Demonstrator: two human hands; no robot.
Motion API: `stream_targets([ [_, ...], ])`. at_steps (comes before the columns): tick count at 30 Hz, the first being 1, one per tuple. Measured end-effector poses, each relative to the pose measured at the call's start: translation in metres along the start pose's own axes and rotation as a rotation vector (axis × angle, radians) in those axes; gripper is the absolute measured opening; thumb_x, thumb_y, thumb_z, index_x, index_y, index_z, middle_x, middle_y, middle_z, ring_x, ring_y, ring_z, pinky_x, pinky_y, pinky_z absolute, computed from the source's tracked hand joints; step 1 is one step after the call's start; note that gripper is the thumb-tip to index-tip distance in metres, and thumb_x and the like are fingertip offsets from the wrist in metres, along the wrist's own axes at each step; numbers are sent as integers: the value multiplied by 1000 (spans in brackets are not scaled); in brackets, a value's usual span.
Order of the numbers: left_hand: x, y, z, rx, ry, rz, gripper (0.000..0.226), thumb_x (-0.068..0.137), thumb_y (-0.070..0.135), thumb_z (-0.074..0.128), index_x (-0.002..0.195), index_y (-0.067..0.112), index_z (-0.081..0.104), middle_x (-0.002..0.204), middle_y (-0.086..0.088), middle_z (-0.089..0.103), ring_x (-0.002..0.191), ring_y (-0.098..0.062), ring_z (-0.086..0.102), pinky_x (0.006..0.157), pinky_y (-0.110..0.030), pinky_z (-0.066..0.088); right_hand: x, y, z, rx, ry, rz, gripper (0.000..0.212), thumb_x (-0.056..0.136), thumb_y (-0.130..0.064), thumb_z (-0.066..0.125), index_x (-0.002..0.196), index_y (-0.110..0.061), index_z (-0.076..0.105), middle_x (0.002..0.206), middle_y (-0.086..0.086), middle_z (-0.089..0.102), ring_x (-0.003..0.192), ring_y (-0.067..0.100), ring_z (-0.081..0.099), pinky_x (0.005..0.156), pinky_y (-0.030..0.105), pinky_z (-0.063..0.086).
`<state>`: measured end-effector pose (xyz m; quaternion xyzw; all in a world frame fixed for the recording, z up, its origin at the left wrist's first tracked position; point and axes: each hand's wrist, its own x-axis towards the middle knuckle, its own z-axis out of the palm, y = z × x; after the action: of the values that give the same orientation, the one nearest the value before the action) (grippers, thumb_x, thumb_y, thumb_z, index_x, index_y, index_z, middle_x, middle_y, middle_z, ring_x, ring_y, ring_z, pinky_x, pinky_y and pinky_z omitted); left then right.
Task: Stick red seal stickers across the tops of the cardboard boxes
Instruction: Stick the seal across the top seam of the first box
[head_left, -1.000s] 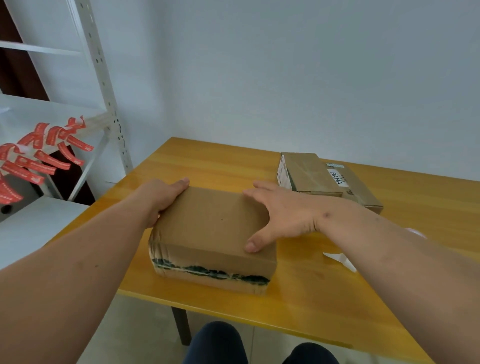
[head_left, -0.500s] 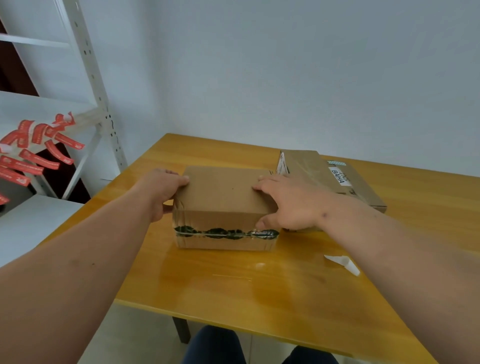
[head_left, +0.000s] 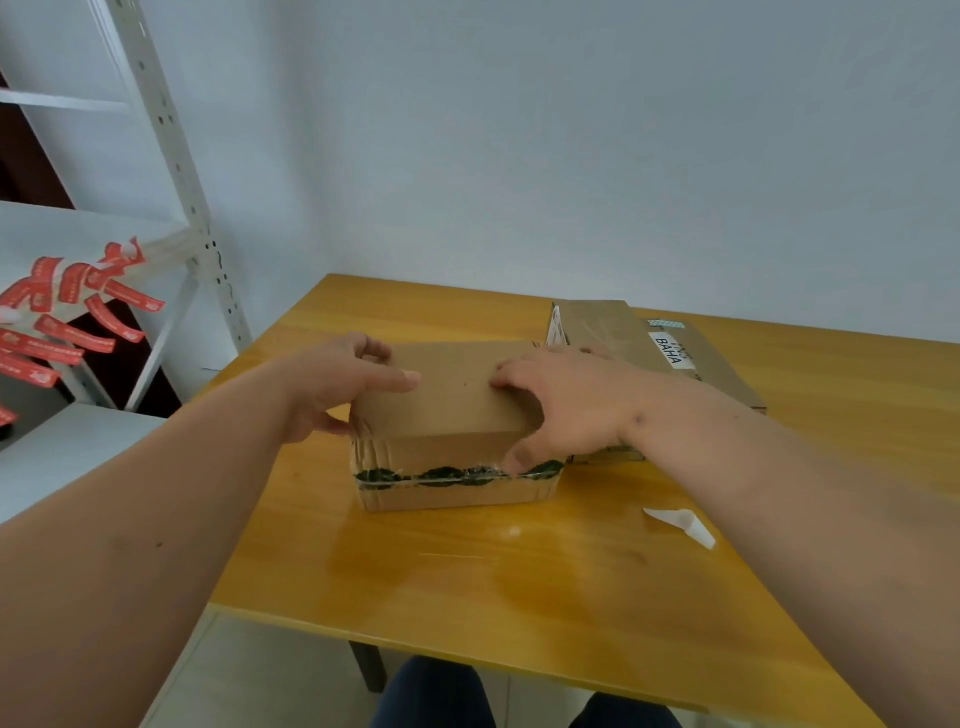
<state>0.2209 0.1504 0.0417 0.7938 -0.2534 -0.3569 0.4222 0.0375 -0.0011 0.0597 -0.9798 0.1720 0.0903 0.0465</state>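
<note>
A plain cardboard box (head_left: 452, 400) with a dark-patterned tape band round its front stands on the yellow table (head_left: 519, 582). My left hand (head_left: 332, 384) grips its left end, with the thumb at the front corner and a finger stretched over the top. My right hand (head_left: 566, 405) grips the right end, fingers on top and thumb on the front face. A second, flatter cardboard box (head_left: 613, 327) with a white label lies just behind and to the right, touching or nearly touching. Several red seal stickers (head_left: 67, 312) hang from the shelf edge at far left.
A white metal shelf rack (head_left: 176, 156) stands left of the table against the wall. A white scrap of sticker backing (head_left: 680, 525) lies on the table at front right. My knees (head_left: 431, 696) show under the table's near edge.
The box has moved away from the table's front edge, back against the second box. Both hands went from lying flat on its top to gripping its ends.
</note>
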Motion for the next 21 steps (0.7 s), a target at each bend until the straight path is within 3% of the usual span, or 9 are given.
stream_targets([
  [2,-3,-1,1,57,-75,-35,76,71,31,82,136,35,41,129,0,43,109,-25,51,84,-46,52,-1,2,6,-122,-16,21,98,68,-62,70,146,-44,14,157,-7,15,143,23,19,115,51,8],
  [4,-7,-1,3,93,-126,-50,92,66,25,86,141,42,33,127,-1,41,104,-26,54,84,-47,54,-1,3,12,-130,-4,42,91,75,-58,66,144,-51,7,159,-2,4,144,26,18,115,53,-2],
  [7,-8,-3,2,116,-172,-48,117,50,22,92,143,46,27,115,4,42,101,-26,55,83,-44,54,-2,0,15,-58,1,39,75,86,-54,55,144,-52,7,160,-1,2,143,25,24,117,52,3],
  [10,-10,-4,-6,134,-206,-40,137,25,30,96,143,47,28,118,5,41,104,-26,56,84,-43,54,-6,-3,10,30,64,1,63,94,-47,47,147,-45,14,159,-8,12,142,18,26,117,48,5],
  [13,-15,0,-16,102,-138,-9,116,37,41,93,140,34,39,120,-2,51,102,-28,61,78,-41,55,-7,-5,-1,136,158,-11,50,97,-43,42,144,-35,30,147,-10,39,128,11,44,114,43,22],
  [15,-17,6,-21,48,-37,5,102,37,61,87,125,24,52,114,-7,60,96,-28,65,71,-37,55,-3,-2,-10,267,253,36,47,97,-46,40,141,-29,38,133,-8,53,106,7,52,96,31,41],
  [17,-14,10,-22,-13,121,-7,84,51,72,75,111,15,57,108,-10,64,89,-28,64,66,-35,54,0,2,-17,372,386,106,55,93,-57,40,140,-29,38,130,-6,52,100,8,51,82,27,40],
  [19,-9,8,-18,-28,229,-39,66,75,66,63,111,11,55,109,-11,62,89,-29,60,63,-34,49,1,4,-21,378,389,138,70,83,-71,44,140,-33,34,136,-4,46,113,14,50,88,32,40],
  [21,-5,4,-9,10,213,-67,54,87,60,54,110,12,56,110,-8,61,87,-28,58,59,-32,46,-1,2,-20,315,230,123,84,74,-78,46,144,-35,28,145,-5,41,127,18,45,105,43,36],
])
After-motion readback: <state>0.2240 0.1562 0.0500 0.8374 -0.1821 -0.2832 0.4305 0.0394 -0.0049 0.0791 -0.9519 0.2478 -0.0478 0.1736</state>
